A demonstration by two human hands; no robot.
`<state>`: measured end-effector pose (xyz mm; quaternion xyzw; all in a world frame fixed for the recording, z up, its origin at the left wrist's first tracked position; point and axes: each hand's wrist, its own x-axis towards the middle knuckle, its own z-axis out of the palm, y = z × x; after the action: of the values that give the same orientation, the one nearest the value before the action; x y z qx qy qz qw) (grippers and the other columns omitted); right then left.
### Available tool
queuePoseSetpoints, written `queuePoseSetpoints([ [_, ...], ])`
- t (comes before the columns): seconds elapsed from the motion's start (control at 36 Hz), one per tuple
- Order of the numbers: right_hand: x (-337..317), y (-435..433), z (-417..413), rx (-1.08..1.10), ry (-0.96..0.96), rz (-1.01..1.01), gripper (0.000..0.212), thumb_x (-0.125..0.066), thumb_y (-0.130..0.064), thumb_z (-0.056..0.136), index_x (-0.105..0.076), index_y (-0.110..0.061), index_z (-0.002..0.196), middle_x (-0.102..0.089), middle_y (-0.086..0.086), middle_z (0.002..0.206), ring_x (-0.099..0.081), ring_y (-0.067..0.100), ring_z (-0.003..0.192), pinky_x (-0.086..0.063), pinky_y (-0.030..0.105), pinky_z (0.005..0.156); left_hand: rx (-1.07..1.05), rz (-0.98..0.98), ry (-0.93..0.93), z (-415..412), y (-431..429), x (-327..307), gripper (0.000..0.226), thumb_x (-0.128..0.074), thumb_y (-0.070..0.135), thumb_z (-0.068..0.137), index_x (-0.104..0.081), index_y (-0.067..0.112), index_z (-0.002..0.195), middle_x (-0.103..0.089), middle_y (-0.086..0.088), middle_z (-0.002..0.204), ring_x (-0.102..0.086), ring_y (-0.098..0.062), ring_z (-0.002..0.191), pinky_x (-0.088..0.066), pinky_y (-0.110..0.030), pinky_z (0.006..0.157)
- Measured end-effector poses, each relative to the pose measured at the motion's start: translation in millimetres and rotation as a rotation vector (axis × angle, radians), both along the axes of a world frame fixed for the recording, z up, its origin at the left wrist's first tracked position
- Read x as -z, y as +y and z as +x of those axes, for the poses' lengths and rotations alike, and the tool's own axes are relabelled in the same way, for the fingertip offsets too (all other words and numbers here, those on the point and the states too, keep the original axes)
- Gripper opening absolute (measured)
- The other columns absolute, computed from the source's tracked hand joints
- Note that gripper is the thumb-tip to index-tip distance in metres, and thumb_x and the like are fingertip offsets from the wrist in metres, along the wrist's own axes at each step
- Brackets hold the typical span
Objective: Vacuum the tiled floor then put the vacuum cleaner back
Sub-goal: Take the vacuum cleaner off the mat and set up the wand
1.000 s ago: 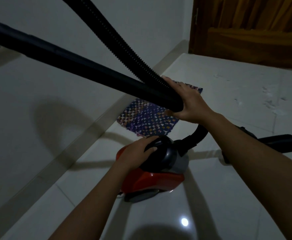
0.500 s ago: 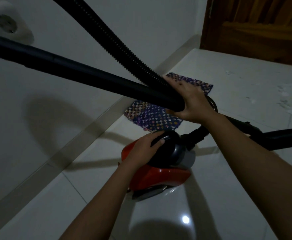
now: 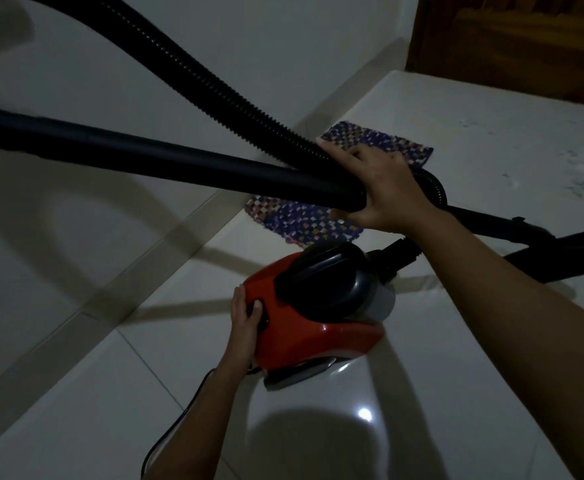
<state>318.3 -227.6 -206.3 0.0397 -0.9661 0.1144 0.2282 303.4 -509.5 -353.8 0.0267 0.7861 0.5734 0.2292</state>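
Note:
A red vacuum cleaner with a black top sits on the white tiled floor. My left hand clasps its rear end, thumb on a dark button there. My right hand is wrapped around the end of a smooth black tube that reaches off to the left. A ribbed black hose comes down from the upper left to the same hand. Another black wand with a nozzle lies on the floor at the right, behind my right arm.
A chequered woven mat lies by the white wall, just beyond the vacuum. A wooden door stands at the upper right. White specks of dirt dot the floor near it. A thin power cord trails past my left forearm.
My left hand has slid off the black top of the vacuum cleaner down to its red rear end. My right hand keeps its grip on the tube.

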Motion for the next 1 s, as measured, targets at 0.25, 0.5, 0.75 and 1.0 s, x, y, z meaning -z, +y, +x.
queuePoseSetpoints([
  [0.25,6,-11,-2,-0.004,0.005,0.053,0.087,-0.060,-0.053,0.074,-0.025,-0.031,0.150,-0.055,0.007,0.106,-0.054,0.027,0.096,-0.034,0.041,0.082,-0.146,0.213,-0.161,3,0,6,0.067,-0.055,0.044,0.088,-0.023,0.040,0.147,-0.032,-0.003,0.152,-0.043,-0.028,0.132,-0.041,-0.053,0.105],
  [0.5,4,-17,-1,-0.007,0.015,0.029,0.090,-0.062,-0.053,0.071,-0.025,-0.031,0.150,-0.055,0.007,0.107,-0.054,0.027,0.096,-0.029,0.037,0.077,-0.095,0.159,-0.047,-1,-2,19,0.075,-0.055,0.068,0.077,-0.026,0.046,0.143,-0.032,-0.001,0.151,-0.042,-0.024,0.133,-0.042,-0.053,0.105],
  [0.75,-12,-24,6,-0.046,0.021,-0.120,0.090,-0.056,-0.059,0.070,-0.016,-0.038,0.148,-0.054,0.005,0.107,-0.054,0.026,0.100,-0.035,0.042,0.082,-0.058,0.102,-0.023,3,5,-37,0.045,-0.047,0.031,0.098,-0.037,0.021,0.141,-0.047,-0.008,0.141,-0.052,-0.019,0.118,-0.045,-0.033,0.094],
  [1.0,-13,-8,0,-0.001,0.064,-0.213,0.088,-0.054,-0.063,0.071,-0.016,-0.041,0.147,-0.058,0.006,0.107,-0.058,0.029,0.096,-0.041,0.044,0.078,-0.147,0.136,0.723,36,18,-159,0.044,-0.052,0.043,0.093,-0.042,0.035,0.135,-0.043,0.009,0.142,-0.036,0.001,0.133,-0.028,0.002,0.098],
])
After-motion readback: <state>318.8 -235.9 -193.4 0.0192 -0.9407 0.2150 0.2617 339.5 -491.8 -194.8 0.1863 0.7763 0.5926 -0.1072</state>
